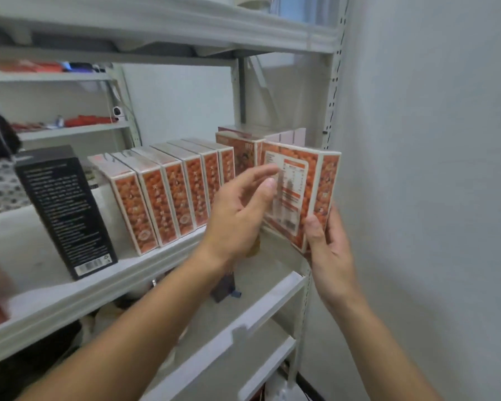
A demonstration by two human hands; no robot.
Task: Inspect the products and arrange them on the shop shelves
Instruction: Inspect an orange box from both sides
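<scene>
Orange box (300,195), upright with long axis vertical and label face leftward, gripped at its lower corner by right hand (327,241); left hand (240,209) open, fingers spread beside it.

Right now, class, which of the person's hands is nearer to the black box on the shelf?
Left. The left hand hovers open in front of the orange boxes, several boxes over from the black box. The right hand is farther away, gripping the held orange box beside the wall.

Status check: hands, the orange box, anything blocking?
Right hand gripping orange box at its lower corner, tilted at shelf's right end. Left hand open, beside the box face. Row of orange boxes upright to the left; nothing blocking.
</scene>
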